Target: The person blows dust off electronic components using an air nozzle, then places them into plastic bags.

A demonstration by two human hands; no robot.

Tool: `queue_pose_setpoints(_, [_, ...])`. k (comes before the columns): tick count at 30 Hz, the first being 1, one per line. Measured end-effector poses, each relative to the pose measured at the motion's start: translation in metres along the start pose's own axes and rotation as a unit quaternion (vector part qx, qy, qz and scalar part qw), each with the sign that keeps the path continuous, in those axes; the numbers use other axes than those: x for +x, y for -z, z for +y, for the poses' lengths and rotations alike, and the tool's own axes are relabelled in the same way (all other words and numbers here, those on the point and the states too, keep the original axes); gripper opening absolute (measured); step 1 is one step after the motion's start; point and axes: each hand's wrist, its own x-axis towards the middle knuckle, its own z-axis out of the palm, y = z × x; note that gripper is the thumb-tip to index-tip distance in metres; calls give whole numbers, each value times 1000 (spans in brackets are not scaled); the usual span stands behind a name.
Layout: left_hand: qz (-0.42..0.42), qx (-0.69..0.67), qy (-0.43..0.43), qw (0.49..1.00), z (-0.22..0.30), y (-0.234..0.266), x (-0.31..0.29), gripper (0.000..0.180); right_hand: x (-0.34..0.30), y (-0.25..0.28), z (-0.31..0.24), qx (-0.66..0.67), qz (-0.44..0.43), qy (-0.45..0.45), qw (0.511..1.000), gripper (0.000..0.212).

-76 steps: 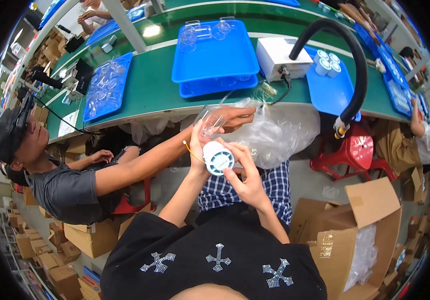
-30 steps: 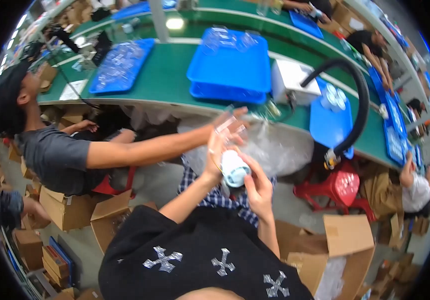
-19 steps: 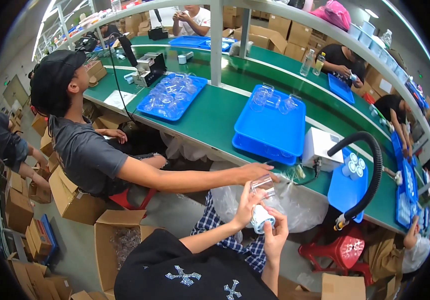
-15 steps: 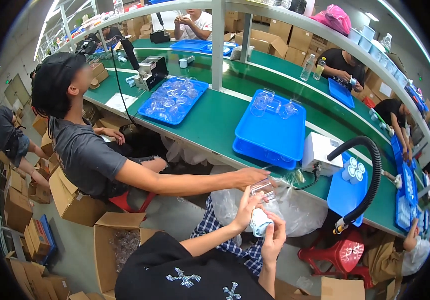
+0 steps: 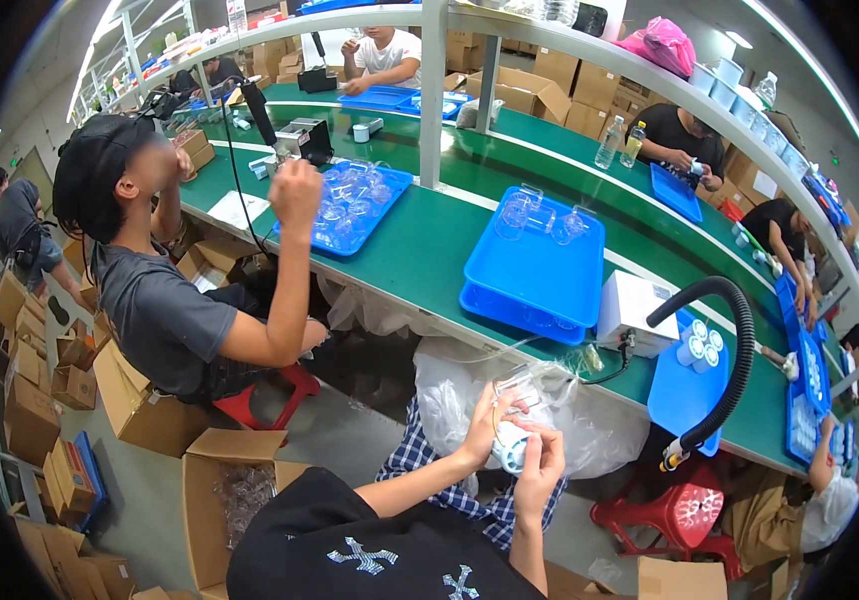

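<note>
My left hand [image 5: 483, 430] has its fingers curled round a clear plastic cup [image 5: 518, 388], which sticks up past the fingertips. Just below the cup is a white and light-blue cylindrical part [image 5: 511, 449], its round end tilted toward me. My right hand [image 5: 540, 468] is closed on the right side of this part with thumb and fingers, and my left hand touches its other side. Both hands are above my lap, short of the bench edge. The fingers hide where the cup and the white part meet, so I cannot tell whether they are joined.
Blue trays [image 5: 535, 262] with clear cups lie on the green bench [image 5: 420, 225]. A white box [image 5: 635, 312] and black flexible hose [image 5: 750, 350] stand right, beside a tray [image 5: 685, 405] of white parts. A co-worker [image 5: 175, 290] sits left. A red stool [image 5: 685, 510] is low right.
The co-worker's arm, stretched out to the clear cup by my left hand, has drawn back and is now raised. My hands keep hold of the cup and the white part.
</note>
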Motion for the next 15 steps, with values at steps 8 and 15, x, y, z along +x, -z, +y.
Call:
queue_pose_setpoints(8, [-35, -146, 222, 963, 9, 34, 21, 48, -7, -16, -31, -62, -141, -47, 987, 38])
queue_pose_setpoints(15, [-124, -239, 452, 850, -39, 34, -15, 51, -17, 4, -56, -445, -210, 216, 843, 55])
